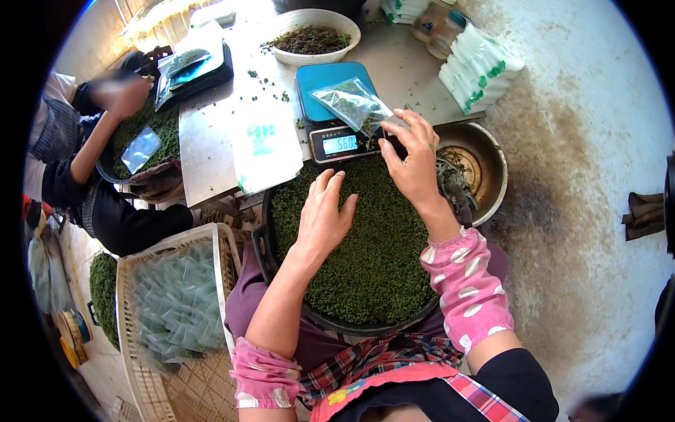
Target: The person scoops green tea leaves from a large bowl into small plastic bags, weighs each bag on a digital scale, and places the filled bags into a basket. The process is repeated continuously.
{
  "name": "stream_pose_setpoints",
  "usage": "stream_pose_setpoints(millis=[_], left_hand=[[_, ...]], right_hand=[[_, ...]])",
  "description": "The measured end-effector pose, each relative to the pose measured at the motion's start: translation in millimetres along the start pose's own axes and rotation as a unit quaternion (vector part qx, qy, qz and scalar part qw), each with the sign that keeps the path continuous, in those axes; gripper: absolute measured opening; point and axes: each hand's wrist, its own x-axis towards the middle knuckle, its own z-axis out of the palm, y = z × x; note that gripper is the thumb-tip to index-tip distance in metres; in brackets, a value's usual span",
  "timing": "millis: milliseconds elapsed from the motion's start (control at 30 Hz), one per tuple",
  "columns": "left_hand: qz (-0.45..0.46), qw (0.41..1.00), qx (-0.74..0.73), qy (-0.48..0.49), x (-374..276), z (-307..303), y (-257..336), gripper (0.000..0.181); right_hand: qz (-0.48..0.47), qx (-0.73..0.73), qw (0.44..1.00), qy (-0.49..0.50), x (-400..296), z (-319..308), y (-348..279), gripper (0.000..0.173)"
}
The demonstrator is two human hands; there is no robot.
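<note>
A clear plastic bag with green contents [350,101] lies tilted on a digital scale with a blue platform [311,94], its mouth towards my right hand. My right hand [411,153] is at the bag's open end, fingers spread; whether a fingertip touches the plastic I cannot tell. Some green bits lie at the bag's mouth, over the edge of the lit display. My left hand [325,213], holding nothing, hovers with fingers apart over a round dark tub of small green buds or berries [369,264]. Beside the scale lies a stack of flat printed plastic bags [266,150].
A co-worker's hand [126,97] is at the left, near another scale [213,66]. A white bowl of dark bits [311,53] stands behind my scale. Bundled bags [477,68] and jars stand at right, above a metal basin [493,179]. A plastic crate [215,264] holds filled bags.
</note>
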Motion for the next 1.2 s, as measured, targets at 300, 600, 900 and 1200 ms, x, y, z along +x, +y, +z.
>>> stream_pose_setpoints(millis=[300, 600, 900, 1200], left_hand=[[0.019, 1.0, 0.014, -0.006, 1, 2, -2, 0.045], [0.029, 0.998, 0.038, -0.028, -2, 5, -3, 0.041], [0.028, 0.993, 0.086, -0.074, -5, 8, -9, 0.042], [0.041, 0.989, 0.128, -0.062, -6, 6, -8, 0.037]], right_hand=[[0.071, 0.113, 0.991, 0.031, -23, 15, 4, 0.034], [0.216, 0.368, 0.902, 0.072, -8, 46, -6, 0.013], [0.048, 0.037, 0.981, -0.186, 34, 27, 4, 0.032], [0.102, 0.121, 0.983, -0.093, -51, 2, -20, 0.021]])
